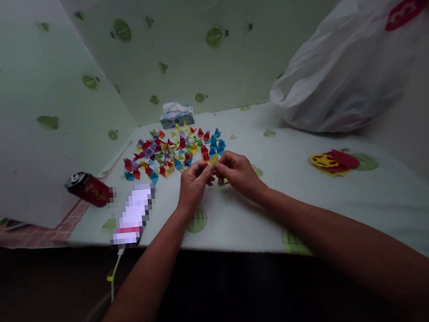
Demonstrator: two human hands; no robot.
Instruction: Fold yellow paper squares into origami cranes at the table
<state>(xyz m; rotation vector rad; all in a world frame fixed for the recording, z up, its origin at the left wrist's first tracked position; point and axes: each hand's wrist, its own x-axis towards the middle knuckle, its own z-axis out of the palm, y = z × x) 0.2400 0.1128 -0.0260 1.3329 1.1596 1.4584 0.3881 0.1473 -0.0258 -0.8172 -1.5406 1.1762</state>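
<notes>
Both hands meet over the table, just in front of a spread of small folded paper pieces. My left hand (196, 182) and my right hand (239, 173) pinch a small piece of yellow folded paper (213, 159) between thumbs and fingers. Part of that paper is hidden by the fingertips, so its exact shape is unclear. Behind the hands lie many colourful origami pieces (177, 147) in red, yellow, blue, green and purple, with pointed tips. Some of them sit very close to my left fingers.
A patterned tissue box (176, 115) stands against the back wall. To the left are a red and black can (90, 188) and a blurred phone (134, 214) on a white cable (116, 271). A large white plastic bag (338, 68) and red and yellow cutouts (334, 162) occupy the right.
</notes>
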